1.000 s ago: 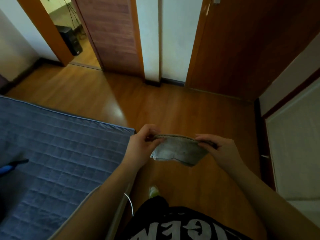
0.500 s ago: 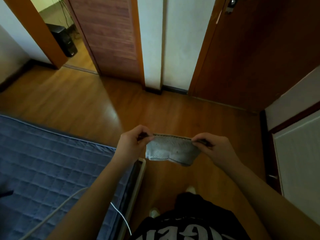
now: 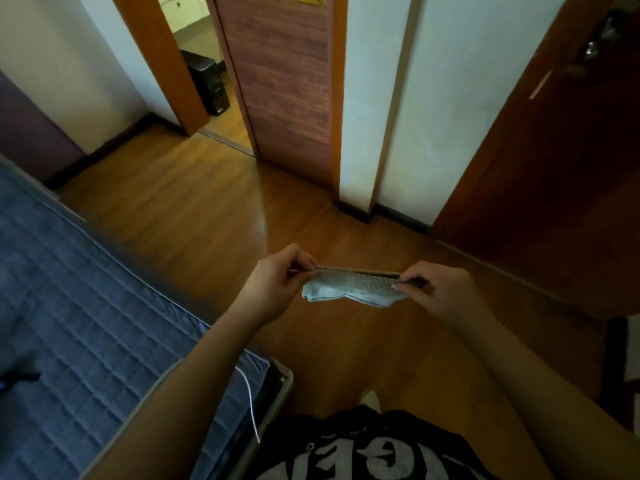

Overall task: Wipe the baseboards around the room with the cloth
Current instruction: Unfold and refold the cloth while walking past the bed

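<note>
Blur softens the dark baseboard [image 3: 398, 213] at twelve o'clock. At centre, above the wood floor [image 3: 194, 216], a pale grey cloth [image 3: 353, 289] hangs folded, its top edge stretched taut, pinched by the left hand [image 3: 277, 284] and right hand [image 3: 438, 289].

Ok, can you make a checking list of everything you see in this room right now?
Surface: wooden floor, shiny, no table in view.
Job's things: cloth, pale and folded, stretched between both hands above the floor; dark baseboard runs under the white wall, not yet touched.
Clutter: black box stands beyond the open doorway.
Hands: left hand pinches the cloth's left end; right hand pinches its right end.
Cables: thin white cord hangs by the bed corner.
Surroundings: blue quilted mattress at left; brown door at right.
</note>
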### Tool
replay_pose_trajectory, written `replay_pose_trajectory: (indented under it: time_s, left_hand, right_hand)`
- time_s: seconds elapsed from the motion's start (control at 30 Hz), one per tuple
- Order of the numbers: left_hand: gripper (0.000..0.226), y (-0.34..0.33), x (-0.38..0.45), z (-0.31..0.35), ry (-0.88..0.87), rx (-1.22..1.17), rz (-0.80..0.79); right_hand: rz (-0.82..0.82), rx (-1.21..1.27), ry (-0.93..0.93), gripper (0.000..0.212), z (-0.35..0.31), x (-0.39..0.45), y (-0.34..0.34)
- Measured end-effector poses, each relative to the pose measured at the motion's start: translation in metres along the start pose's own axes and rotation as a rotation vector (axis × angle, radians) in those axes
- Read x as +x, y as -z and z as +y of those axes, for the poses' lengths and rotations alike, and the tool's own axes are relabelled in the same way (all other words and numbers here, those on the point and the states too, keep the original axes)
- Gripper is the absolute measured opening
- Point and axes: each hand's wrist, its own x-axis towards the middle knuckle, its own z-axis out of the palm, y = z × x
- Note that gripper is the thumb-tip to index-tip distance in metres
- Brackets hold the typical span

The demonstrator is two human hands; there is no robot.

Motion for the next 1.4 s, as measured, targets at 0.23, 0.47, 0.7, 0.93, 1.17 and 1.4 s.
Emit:
replay_pose_trajectory:
  time_s: [0.23, 0.47, 0.7, 0.93, 1.17, 1.4]
  left_hand:
    - [0.026, 0.018, 0.048, -0.008, 0.043, 0.067, 0.21]
    - [0.033, 0.066, 0.103, -0.056, 0.078, 0.308, 0.158]
    - [0.008, 0.114, 0.171, -0.115, 0.239, 0.213, 0.159]
    - [0.028, 0.176, 0.249, -0.141, 0.504, -0.512, 0.266]
    - [0.027, 0.191, 0.344, -0.168, 0.767, -0.982, 0.389]
    - [0.053, 0.22, 0.423, -0.189, 0.642, -1.443, 0.531]
  right_hand:
    - [-0.087, 0.055, 0.174, 0.017, 0.032, 0.096, 0.002]
    - [-0.125, 0.001, 0.294, 0.026, 0.024, 0.212, -0.022]
    - [-0.277, 0.0, 0.181, 0.013, 0.005, 0.348, -0.068]
    - [-0.444, 0.316, -0.121, 0.016, -0.013, 0.449, -0.094]
    - [-0.355, 1.132, -0.648, 0.024, -0.013, 0.542, -0.127]
    - [-0.732, 1.602, -0.605, 0.047, 0.009, 0.661, -0.154]
